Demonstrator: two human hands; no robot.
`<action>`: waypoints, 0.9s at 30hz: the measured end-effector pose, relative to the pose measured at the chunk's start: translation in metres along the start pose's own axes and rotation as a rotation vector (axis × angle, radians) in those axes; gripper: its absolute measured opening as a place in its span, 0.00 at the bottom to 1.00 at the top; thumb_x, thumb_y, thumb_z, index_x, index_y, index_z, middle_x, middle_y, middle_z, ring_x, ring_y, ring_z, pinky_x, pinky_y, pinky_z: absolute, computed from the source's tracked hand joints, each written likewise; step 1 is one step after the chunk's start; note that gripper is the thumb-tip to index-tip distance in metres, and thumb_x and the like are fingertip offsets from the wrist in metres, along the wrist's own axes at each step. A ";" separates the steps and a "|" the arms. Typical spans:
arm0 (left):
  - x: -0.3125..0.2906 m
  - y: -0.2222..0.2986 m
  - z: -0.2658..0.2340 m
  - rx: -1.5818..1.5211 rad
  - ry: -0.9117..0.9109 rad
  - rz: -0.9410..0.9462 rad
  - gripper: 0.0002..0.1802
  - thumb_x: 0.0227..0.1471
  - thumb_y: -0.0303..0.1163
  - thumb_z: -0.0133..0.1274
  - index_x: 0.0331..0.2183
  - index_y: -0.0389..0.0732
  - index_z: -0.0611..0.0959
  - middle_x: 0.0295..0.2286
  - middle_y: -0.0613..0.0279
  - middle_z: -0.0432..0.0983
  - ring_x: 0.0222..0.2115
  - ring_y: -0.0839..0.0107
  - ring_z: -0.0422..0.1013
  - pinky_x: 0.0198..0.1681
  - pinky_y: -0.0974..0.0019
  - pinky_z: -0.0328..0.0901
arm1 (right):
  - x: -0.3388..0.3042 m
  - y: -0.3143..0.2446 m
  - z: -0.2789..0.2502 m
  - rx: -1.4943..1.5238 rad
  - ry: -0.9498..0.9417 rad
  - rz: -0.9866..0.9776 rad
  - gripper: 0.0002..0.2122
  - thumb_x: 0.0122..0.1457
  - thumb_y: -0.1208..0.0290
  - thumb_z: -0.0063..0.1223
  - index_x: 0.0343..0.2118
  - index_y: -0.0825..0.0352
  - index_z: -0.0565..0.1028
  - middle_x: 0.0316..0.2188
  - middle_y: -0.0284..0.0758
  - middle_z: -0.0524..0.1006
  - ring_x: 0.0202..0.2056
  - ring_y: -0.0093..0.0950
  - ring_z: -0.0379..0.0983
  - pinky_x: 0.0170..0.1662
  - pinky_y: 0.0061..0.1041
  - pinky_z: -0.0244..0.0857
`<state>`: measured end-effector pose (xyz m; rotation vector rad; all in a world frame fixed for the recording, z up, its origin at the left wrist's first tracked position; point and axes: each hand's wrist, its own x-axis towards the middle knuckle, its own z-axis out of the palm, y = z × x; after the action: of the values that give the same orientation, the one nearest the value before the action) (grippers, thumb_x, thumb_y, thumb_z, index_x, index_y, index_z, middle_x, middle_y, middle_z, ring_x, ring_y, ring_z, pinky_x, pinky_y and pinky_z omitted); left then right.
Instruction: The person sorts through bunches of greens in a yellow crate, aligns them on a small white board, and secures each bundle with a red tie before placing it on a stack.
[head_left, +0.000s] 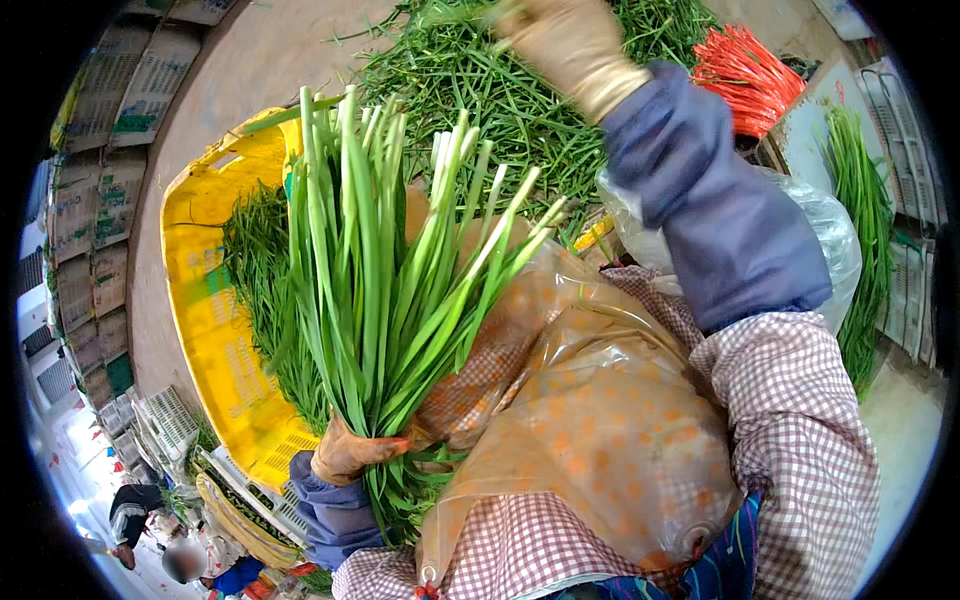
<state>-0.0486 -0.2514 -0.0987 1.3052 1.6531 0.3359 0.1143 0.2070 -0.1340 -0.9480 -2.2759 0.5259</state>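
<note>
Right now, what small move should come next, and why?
Perhaps bring the right hand, blurred against the green heap, over to gather the bunch of green stalks: the left hand grips it near the leafy end, while its pale ends fan apart unevenly.

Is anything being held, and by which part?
The left hand holds green stalks near their leafy end; the right hand is too blurred to tell.

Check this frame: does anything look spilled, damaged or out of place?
Nothing is plainly damaged. The heap of greens ahead looks messy: its blades tangle every way, while the green bunch in the left hand runs mostly one way. Whether anything spilled, I cannot tell.
</note>
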 end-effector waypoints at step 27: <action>0.019 0.039 -0.010 -0.198 0.164 0.038 0.36 0.31 0.35 0.71 0.46 0.41 0.77 0.45 0.56 0.74 0.46 0.57 0.69 0.51 0.57 0.62 | -0.018 -0.075 0.004 0.668 -0.421 -0.229 0.11 0.60 0.64 0.55 0.39 0.67 0.75 0.25 0.29 0.76 0.29 0.18 0.71 0.34 0.20 0.67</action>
<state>-0.0329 -0.2170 -0.0757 1.1872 1.6844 0.6276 0.0852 0.1435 -0.1018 -0.2529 -2.2579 1.3681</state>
